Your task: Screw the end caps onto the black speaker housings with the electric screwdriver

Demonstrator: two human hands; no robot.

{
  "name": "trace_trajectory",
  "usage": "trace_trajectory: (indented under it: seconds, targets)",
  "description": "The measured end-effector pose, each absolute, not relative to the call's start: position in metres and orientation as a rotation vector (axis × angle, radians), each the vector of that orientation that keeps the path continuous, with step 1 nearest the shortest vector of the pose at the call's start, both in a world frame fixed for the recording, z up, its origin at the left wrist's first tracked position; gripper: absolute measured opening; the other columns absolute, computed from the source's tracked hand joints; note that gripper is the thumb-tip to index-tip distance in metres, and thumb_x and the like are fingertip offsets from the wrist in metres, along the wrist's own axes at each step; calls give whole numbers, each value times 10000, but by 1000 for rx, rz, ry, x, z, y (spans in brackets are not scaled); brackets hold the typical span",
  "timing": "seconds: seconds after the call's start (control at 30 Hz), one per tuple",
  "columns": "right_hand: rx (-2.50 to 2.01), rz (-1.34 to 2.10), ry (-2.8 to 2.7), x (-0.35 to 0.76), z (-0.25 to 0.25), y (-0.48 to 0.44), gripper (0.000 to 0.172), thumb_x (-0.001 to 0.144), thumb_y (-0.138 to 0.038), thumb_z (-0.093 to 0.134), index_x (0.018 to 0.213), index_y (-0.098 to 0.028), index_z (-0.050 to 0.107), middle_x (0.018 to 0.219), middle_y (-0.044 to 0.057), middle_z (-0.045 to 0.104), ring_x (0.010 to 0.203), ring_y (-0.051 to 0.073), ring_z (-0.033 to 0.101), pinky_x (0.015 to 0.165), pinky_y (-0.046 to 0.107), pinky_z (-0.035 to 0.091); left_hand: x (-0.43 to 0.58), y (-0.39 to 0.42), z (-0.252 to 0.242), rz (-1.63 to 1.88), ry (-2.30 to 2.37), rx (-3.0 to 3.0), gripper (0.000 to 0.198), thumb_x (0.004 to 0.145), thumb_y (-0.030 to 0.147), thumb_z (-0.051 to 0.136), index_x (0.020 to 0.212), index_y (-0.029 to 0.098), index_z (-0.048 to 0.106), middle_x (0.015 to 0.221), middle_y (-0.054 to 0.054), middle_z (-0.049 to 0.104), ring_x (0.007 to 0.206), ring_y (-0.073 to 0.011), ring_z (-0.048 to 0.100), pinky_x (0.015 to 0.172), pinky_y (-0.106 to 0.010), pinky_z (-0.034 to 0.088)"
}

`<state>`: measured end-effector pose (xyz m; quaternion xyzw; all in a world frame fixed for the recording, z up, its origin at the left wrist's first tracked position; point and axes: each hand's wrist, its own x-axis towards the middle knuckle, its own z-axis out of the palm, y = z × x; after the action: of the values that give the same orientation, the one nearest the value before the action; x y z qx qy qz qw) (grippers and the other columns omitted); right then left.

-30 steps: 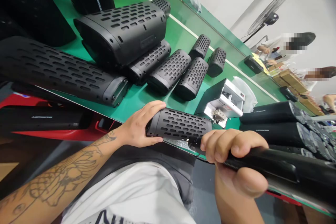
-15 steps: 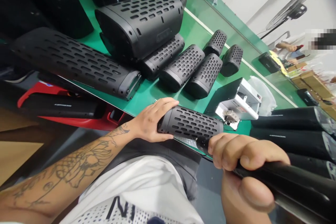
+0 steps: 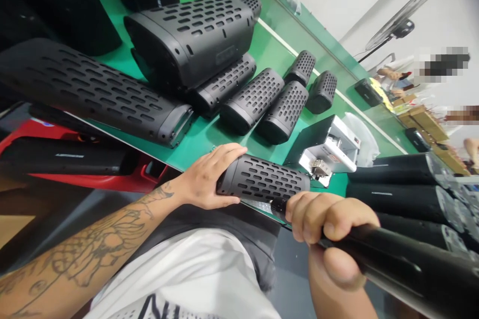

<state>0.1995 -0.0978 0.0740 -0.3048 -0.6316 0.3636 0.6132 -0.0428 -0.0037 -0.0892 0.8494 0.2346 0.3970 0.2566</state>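
Observation:
On the table's near edge lies a black slotted housing (image 3: 267, 178), its near-left end in my left hand (image 3: 204, 179). The fingers go over the top of that end and the thumb presses along its lower side. My right hand (image 3: 325, 227) is wrapped around a black electric screwdriver (image 3: 411, 264), a thick cylinder running off to the lower right. The screwdriver's narrow front end meets the housing's lower right edge; the bit itself and any screw are hidden. Just behind the housing stands a silver and black screw feeder (image 3: 327, 154).
Several similar slotted housings (image 3: 254, 99) stand on the green table (image 3: 204, 139); bigger ones (image 3: 194, 40) lie at left. Black cylinders (image 3: 396, 199) are stacked at right. A red bin (image 3: 149, 172) sits below the table edge. A fan (image 3: 404, 30) and a co-worker's hands (image 3: 391, 75) appear beyond.
The view has shifted slightly, so most things appear further left and a little lower. Both hands keep their grips, with the screwdriver's front end still at the housing's edge.

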Motion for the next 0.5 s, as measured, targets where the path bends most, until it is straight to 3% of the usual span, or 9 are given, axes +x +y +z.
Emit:
trace_trajectory:
  seconds: [0.13, 0.2, 0.33, 0.5]
  targets:
    - [-753, 837, -1297, 221, 85, -103, 387, 992, -579, 942, 959, -260, 726, 634, -103, 644, 440, 102, 581, 543, 318, 563, -43, -5, -95, 1149, 616, 2341, 1176, 989, 698, 856, 1900, 235, 273, 1689, -266, 603, 1525, -491, 670, 1243, -645, 641]
    - [-769, 780, -1249, 247, 96, -99, 351, 1009, -591, 900, 1007, -271, 755, 653, -108, 644, 431, 103, 575, 534, 315, 575, -42, -5, -100, 1199, 584, 2345, 1156, 994, 725, 833, 1889, 214, 310, 1671, -268, 617, 1502, -478, 688, 1233, -625, 651]
    - [-838, 313, -1233, 307, 103, -72, 409, 981, -647, 906, 997, -266, 758, 636, -92, 681, 399, 151, 585, 473, 343, 597, -42, -5, -105, 1253, 581, 2334, 1078, 1008, 685, 826, 1863, 199, 385, 1667, -269, 630, 1472, -462, 714, 1202, -606, 673]
    - [-943, 209, -1145, 336, 74, -36, 409, 922, -555, 980, 899, -250, 709, 599, -91, 657, 422, 153, 598, 485, 327, 607, -44, -4, -103, 1246, 581, 2396, 1057, 995, 619, 854, 1845, 178, 407, 1666, -284, 628, 1471, -453, 721, 1184, -575, 688]
